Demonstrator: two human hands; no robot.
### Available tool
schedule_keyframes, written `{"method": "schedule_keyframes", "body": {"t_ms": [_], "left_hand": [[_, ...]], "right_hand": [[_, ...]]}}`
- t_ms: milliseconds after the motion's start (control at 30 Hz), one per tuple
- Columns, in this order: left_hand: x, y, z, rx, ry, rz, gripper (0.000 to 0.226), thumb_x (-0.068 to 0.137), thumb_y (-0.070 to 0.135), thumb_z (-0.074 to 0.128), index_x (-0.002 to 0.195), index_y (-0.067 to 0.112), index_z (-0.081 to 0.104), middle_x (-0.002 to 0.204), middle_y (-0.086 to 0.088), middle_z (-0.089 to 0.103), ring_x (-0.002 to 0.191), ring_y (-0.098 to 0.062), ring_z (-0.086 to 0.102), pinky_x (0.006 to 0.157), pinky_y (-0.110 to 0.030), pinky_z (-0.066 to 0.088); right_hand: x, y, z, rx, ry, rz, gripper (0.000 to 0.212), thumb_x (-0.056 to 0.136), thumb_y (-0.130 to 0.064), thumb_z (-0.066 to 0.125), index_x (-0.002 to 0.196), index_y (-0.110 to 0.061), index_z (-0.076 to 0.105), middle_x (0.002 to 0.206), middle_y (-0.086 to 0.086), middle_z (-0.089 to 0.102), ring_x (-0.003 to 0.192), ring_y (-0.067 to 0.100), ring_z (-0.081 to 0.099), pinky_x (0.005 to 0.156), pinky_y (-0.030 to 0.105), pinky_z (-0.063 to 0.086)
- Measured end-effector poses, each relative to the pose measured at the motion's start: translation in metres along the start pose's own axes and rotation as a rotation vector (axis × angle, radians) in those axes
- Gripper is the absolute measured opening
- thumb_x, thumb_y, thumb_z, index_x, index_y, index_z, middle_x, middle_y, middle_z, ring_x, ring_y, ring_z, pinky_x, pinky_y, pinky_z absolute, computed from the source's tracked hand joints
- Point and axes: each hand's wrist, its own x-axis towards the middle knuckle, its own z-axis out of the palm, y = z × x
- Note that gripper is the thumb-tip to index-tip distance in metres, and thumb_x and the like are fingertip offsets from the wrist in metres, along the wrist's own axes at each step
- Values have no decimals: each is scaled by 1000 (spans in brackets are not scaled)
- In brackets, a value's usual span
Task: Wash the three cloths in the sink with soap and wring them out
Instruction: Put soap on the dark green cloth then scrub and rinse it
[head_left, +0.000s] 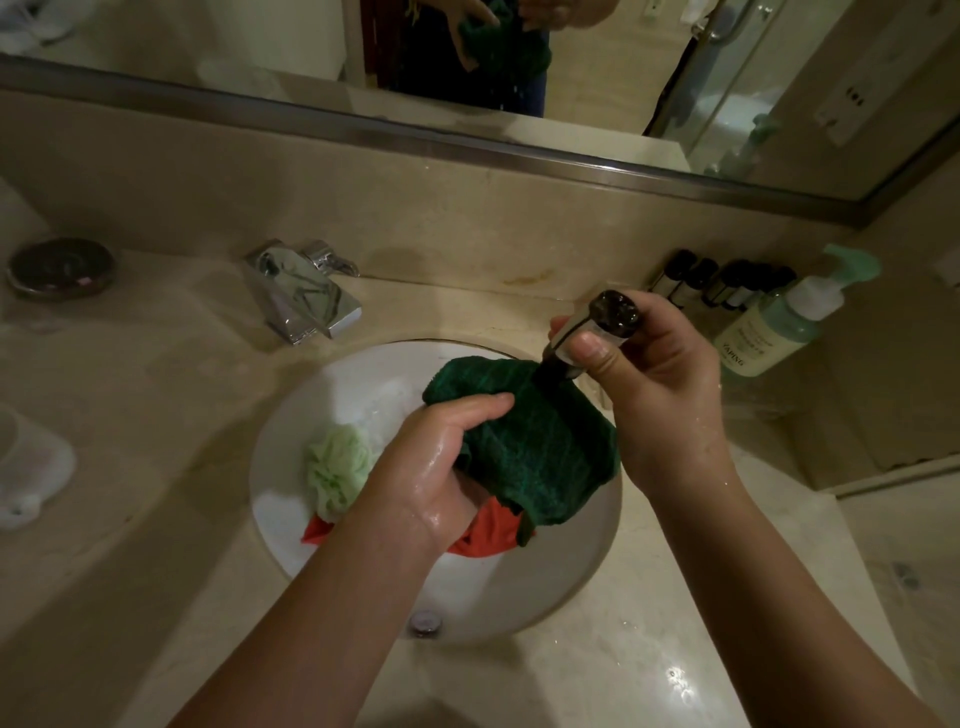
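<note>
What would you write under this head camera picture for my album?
Left hand holds green cloth over sink; right hand tips small bottle onto it.

Single head-worn wide-angle view, looking forward and steeply down, close over the sink (291, 540), counter (156, 389), mirror (208, 47) at top

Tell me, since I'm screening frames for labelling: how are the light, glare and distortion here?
Head view: dim, warm light; wide-angle bending curves the mirror frame; glare on the faucet, the wet left hand and the counter; the bottle label is soft; the dark green cloth shows little texture.
</note>
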Motion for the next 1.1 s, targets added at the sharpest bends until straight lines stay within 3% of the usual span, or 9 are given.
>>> {"method": "schedule_keyframes", "body": {"t_ms": [100, 367, 433, 533, 600, 667, 800, 967, 1100], "left_hand": [[-1, 1, 2, -4, 3, 1, 47, 65, 9, 66, 111, 2, 68, 105, -17, 73, 98, -32, 70, 77, -41, 55], [-3, 4, 4, -4, 0, -9, 49, 65, 9, 66, 113, 3, 68, 105, -17, 73, 99, -31, 69, 78, -41, 54], [-4, 5, 5, -5, 8, -10, 42, 68, 8, 66, 110, 3, 69, 102, -16, 74, 95, -30, 70, 75, -40, 55], [-6, 7, 7, -10, 19, -12, 18, 83, 6, 61, 98, 4, 71, 91, -14, 76, 81, -26, 72, 67, -37, 53], [-6, 9, 7, -17, 18, -14, 14, 86, 6, 60, 96, 4, 70, 87, -13, 76, 78, -25, 72, 64, -36, 53], [-6, 10, 7, -12, 8, -5, 13, 86, 6, 60, 95, 5, 69, 83, -11, 76, 71, -23, 73, 57, -32, 54], [-7, 10, 8, -26, -16, 3, 19, 84, 6, 60, 100, 5, 70, 87, -12, 76, 72, -22, 74, 53, -29, 57], [-6, 11, 9, -35, -42, -13, 40, 69, 9, 64, 109, 4, 69, 95, -15, 75, 78, -27, 74, 59, -34, 56], [-6, 13, 8, -39, -48, 8, 41, 70, 8, 64, 110, 5, 68, 96, -14, 75, 78, -26, 74, 57, -33, 58]], "right_hand": [[0, -1, 0, 13, 5, -6, 18, 74, -13, 68, 91, -19, 64, 84, -6, 74, 87, 14, 71, 76, 26, 55], [1, -3, 1, 110, 40, -4, 17, 79, -14, 71, 94, -17, 63, 84, -5, 74, 84, 15, 71, 71, 24, 54], [3, -4, 1, 165, 33, 21, 16, 80, -14, 68, 96, -16, 62, 86, -3, 74, 85, 18, 71, 73, 27, 56], [5, -6, -1, 228, 3, 33, 24, 74, -24, 79, 94, -21, 66, 89, 0, 74, 88, 20, 71, 75, 31, 57], [6, -9, 0, 231, -17, 39, 30, 67, -33, 75, 94, -21, 67, 91, 1, 74, 88, 19, 71, 75, 32, 57], [5, -10, 0, 213, -13, 45, 30, 71, -30, 74, 96, -17, 64, 89, 0, 74, 87, 18, 71, 75, 33, 58], [5, -7, -1, 154, 13, 24, 18, 80, -15, 66, 98, -16, 62, 91, 0, 74, 89, 19, 71, 78, 35, 59], [1, -3, 1, -49, -22, -65, 28, 79, -24, 70, 105, -21, 60, 103, 5, 71, 100, 23, 68, 87, 49, 56], [0, -3, 0, -23, 20, -115, 31, 81, -29, 64, 108, -16, 57, 104, 7, 69, 101, 22, 68, 86, 45, 56]]}}
